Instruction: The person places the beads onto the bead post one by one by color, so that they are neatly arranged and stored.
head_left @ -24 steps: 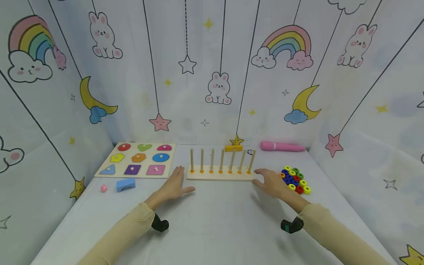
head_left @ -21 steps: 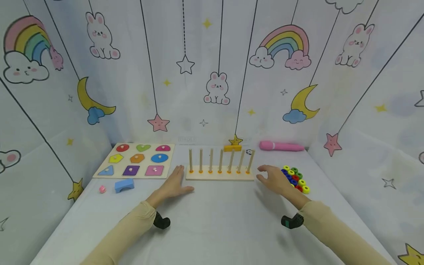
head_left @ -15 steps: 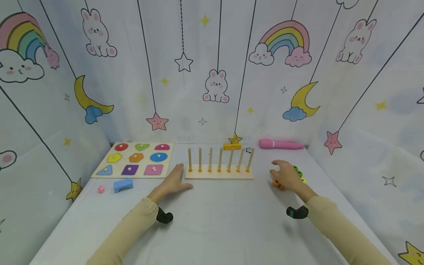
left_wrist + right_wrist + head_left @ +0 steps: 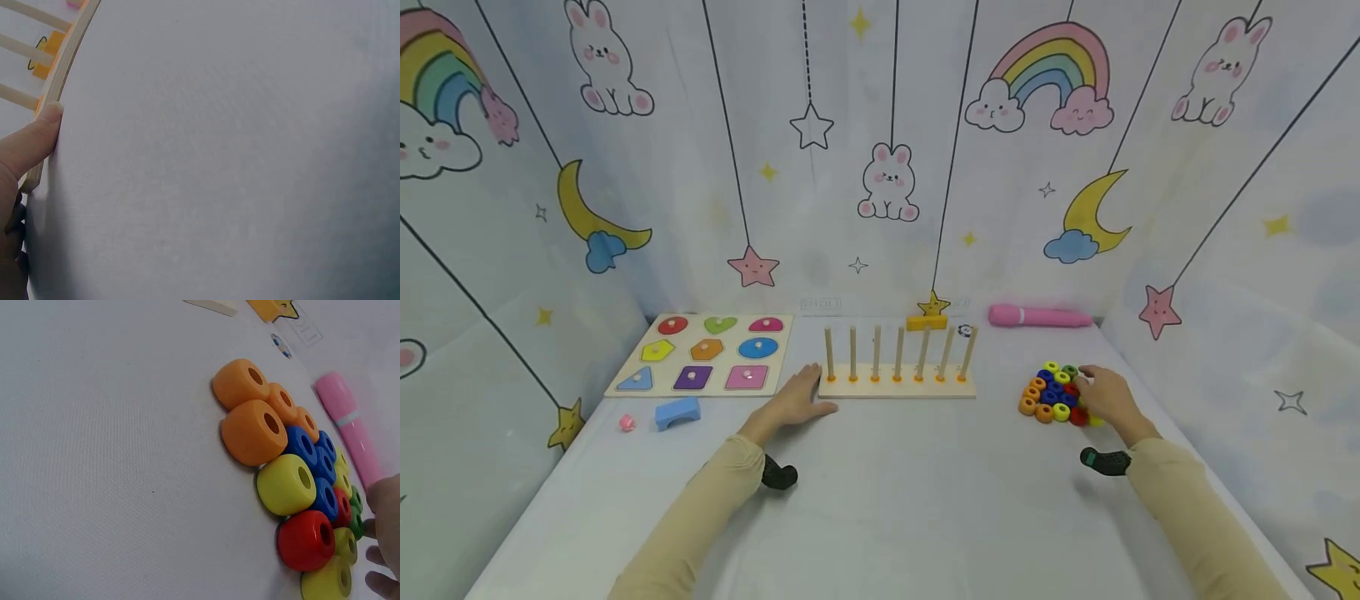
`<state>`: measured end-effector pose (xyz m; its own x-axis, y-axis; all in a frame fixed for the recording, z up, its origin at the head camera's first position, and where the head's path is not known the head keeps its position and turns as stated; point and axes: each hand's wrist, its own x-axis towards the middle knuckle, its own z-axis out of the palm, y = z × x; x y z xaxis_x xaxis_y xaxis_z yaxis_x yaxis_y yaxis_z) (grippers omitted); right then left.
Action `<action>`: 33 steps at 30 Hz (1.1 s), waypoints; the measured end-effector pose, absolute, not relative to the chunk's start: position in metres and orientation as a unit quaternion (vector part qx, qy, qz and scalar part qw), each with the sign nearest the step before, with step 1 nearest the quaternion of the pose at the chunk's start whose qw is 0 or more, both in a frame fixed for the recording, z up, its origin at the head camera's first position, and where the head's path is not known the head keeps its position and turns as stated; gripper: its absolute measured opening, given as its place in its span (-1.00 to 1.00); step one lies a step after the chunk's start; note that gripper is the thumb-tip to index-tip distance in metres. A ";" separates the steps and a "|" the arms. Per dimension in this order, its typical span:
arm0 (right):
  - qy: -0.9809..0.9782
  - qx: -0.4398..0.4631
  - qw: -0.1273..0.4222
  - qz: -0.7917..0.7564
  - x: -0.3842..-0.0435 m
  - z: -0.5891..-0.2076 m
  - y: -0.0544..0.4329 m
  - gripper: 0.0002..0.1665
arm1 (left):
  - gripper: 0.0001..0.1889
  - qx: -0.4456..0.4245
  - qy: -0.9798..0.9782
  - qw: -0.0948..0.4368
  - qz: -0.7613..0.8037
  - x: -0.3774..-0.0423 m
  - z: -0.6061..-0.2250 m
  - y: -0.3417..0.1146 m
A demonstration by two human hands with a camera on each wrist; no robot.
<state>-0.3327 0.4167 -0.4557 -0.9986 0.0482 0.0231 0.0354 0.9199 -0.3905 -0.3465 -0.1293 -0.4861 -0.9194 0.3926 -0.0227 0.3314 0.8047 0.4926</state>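
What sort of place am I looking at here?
Probably a children's play corner, or a tabletop staged like one. The backdrop is printed with rabbits and rainbows, and the table holds a shape puzzle, a pegboard and colored beads.

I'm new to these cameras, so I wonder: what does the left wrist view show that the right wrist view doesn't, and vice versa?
Only the left wrist view: the left hand at the end of the wooden board, and pegs on it.
Only the right wrist view: coloured beads, with the right hand beside them.
Both: the white tabletop, yellow block, part of a yellow star, and apparently the board, only its end showing in the right view.
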 end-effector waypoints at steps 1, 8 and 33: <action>-0.979 -0.023 0.010 0.200 -0.333 -0.455 0.418 -0.44 | -0.07 0.189 0.948 0.064 0.248 -0.348 -0.485 -0.129; -0.980 -0.011 0.005 0.197 -0.337 -0.458 0.432 -0.59 | -0.10 0.191 0.946 0.060 0.254 -0.352 -0.482 -0.125; -0.982 0.034 0.019 0.186 -0.348 -0.437 0.440 -0.66 | -0.13 0.156 0.952 0.044 0.261 -0.354 -0.488 -0.119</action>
